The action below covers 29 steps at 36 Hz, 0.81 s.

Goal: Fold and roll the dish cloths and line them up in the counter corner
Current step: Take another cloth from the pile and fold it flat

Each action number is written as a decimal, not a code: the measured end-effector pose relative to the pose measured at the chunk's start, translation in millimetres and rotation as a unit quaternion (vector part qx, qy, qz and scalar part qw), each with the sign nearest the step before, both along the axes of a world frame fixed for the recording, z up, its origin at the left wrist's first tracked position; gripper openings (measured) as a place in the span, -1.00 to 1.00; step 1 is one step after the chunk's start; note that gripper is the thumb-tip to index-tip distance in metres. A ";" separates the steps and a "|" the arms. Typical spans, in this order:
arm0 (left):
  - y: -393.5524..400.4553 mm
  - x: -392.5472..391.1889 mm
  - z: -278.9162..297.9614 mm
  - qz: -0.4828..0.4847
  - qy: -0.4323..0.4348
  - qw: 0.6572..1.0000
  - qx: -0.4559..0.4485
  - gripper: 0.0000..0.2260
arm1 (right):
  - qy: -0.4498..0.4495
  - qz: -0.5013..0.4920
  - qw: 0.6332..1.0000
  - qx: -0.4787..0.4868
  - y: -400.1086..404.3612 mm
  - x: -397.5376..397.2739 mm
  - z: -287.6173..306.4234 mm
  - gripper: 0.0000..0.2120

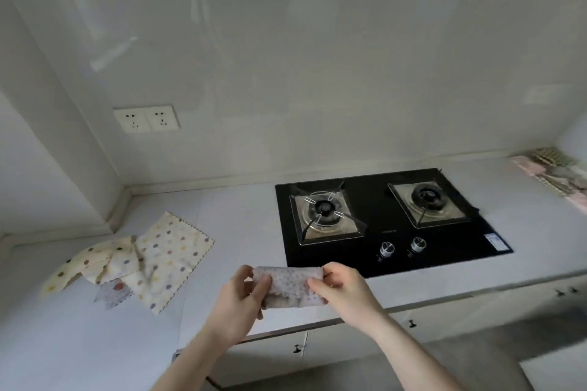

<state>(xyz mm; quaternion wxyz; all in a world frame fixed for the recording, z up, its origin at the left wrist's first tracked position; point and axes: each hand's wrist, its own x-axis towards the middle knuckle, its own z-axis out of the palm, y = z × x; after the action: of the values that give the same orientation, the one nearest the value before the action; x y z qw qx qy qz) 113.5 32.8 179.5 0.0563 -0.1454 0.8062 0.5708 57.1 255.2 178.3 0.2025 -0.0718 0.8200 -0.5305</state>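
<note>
A grey dotted dish cloth [290, 286], partly rolled into a tube, is held above the counter's front edge. My left hand [243, 298] grips its left end and my right hand [341, 290] pinches its right end. To the left on the counter lies a loose pile of cream polka-dot cloths [165, 251], one spread flat, one crumpled [85, 263], with a small grey dotted cloth [112, 294] poking out beneath. Rolled cloths [554, 173] lie in the far right counter corner.
A black two-burner gas hob [390, 219] with two knobs is set into the pale counter [241, 222] right of centre. A double wall socket [146, 119] sits above the left corner. Cabinet doors with small handles run below the counter edge.
</note>
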 end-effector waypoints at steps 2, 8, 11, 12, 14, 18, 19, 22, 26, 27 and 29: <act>17.7 -18.6 10.0 -0.024 0.015 1.000 -0.001 -0.78 | 0.010 -0.023 1.000 -0.009 21.5 -4.8 11.8 -0.89; 88.5 -69.9 31.7 -0.093 0.065 0.994 -0.010 -0.91 | 0.021 -0.097 0.995 -0.013 100.0 -17.9 35.2 -0.92; 134.1 -94.2 39.4 -0.127 0.093 0.987 -0.018 -0.91 | 0.019 -0.135 0.990 -0.022 147.7 -25.2 39.2 -0.90; 151.3 -101.4 42.2 -0.140 0.097 0.985 -0.020 -0.92 | 0.016 -0.148 0.989 -0.023 164.5 -27.4 40.4 -0.89; 188.9 -117.0 48.4 -0.166 0.106 0.980 -0.024 -0.96 | 0.018 -0.164 0.986 -0.018 200.5 -33.3 41.5 -0.88; 271.5 -151.3 53.5 -0.204 0.113 0.971 -0.046 -0.95 | 0.019 -0.191 0.981 0.001 283.1 -48.0 42.9 -0.91; 292.6 -159.5 53.1 -0.210 0.111 0.970 -0.048 -0.94 | 0.018 -0.199 0.980 0.009 304.7 -52.3 43.5 -0.91; 355.0 -180.4 51.1 -0.223 0.096 0.968 -0.056 -0.91 | 0.004 -0.221 0.975 0.021 369.3 -65.3 44.5 -0.88; 428.5 -202.6 49.0 -0.233 0.073 0.968 -0.061 -0.84 | -0.014 -0.225 0.974 0.025 445.0 -84.8 44.1 -0.81; 443.8 -207.8 48.8 -0.235 0.068 0.967 -0.066 -0.82 | -0.016 -0.229 0.973 0.027 460.5 -90.3 42.8 -0.82; 471.1 -218.9 48.0 -0.239 0.057 0.966 -0.077 -0.80 | -0.014 -0.239 0.970 0.030 487.5 -101.6 40.1 -0.85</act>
<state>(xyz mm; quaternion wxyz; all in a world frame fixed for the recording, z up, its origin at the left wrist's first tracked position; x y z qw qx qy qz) -105.4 503.9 227.6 0.1333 0.0801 0.8611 0.4841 -44.5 742.7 218.5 0.0835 0.1401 0.8260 -0.5396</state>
